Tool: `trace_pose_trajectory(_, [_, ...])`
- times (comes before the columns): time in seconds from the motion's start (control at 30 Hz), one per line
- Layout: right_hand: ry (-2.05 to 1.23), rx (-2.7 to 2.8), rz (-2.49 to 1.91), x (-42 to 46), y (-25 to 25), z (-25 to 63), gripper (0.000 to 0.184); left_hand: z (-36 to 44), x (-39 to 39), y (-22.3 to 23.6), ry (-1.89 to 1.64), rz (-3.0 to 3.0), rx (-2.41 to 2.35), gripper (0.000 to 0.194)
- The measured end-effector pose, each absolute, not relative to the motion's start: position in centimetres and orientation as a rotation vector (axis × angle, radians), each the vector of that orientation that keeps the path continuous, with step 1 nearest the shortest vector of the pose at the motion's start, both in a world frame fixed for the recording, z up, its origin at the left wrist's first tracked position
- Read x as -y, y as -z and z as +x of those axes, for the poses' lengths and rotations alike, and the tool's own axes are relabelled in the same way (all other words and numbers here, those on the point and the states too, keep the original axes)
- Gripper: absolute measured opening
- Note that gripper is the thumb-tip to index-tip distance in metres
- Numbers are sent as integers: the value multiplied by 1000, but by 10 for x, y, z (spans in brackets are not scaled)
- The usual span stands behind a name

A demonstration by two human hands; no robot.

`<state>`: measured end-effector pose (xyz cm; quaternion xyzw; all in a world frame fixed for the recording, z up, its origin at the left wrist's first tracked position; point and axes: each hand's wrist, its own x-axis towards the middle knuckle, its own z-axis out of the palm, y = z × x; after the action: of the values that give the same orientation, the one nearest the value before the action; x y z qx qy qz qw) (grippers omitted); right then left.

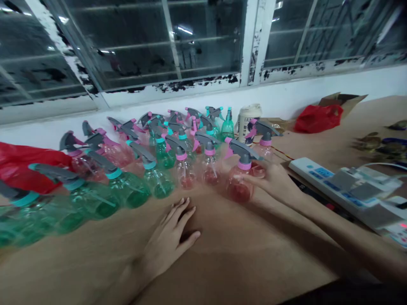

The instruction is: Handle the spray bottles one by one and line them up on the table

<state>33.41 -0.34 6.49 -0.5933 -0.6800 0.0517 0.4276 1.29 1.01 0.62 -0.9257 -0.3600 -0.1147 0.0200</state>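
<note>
My right hand (276,180) is closed round the body of a pink spray bottle (239,186) with a grey and pink trigger head, at the right end of the front row. The bottle stands upright on the brown tabletop (219,254). My left hand (173,235) is over the table in front of the bottles, fingers stretched out, holding nothing. Beyond its fingertips stand another pink spray bottle (185,173) and a green spray bottle (160,182). One more pink bottle (210,169) is just left of the held one.
Several more green and pink spray bottles reach left and back towards the wall. A red plastic bag (32,165) lies at left, another red bag (319,118) at back right. A white cup (248,120) stands behind. A power strip (330,182) with plugs lies at right.
</note>
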Motion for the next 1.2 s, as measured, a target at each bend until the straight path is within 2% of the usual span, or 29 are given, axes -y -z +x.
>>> trace_pose_trajectory(0.23, [190,1634,-1699,-25,-62,347,44,29,-2,-4,375,-2866,996,47])
trace_pose_trajectory(0.37, [189,1603,-1766,-36,-67,342,42,41,0,-5,361,-2890,943,45])
trace_pose_trajectory(0.87, [168,1602,-1759,-45,-70,336,53,80,-4,-8,283,-2986,928,47])
trace_pose_trajectory(0.97, [121,1549,-1685,-24,-71,349,47,79,-5,-8,300,-2994,927,48])
trace_pose_trajectory(1.07, [-25,1462,-1634,-4,-68,372,29,79,-6,-9,330,-3001,918,46])
trace_pose_trajectory(1.2, [-11,1305,-1723,-1,-60,404,32,81,-9,-8,342,-3016,899,45])
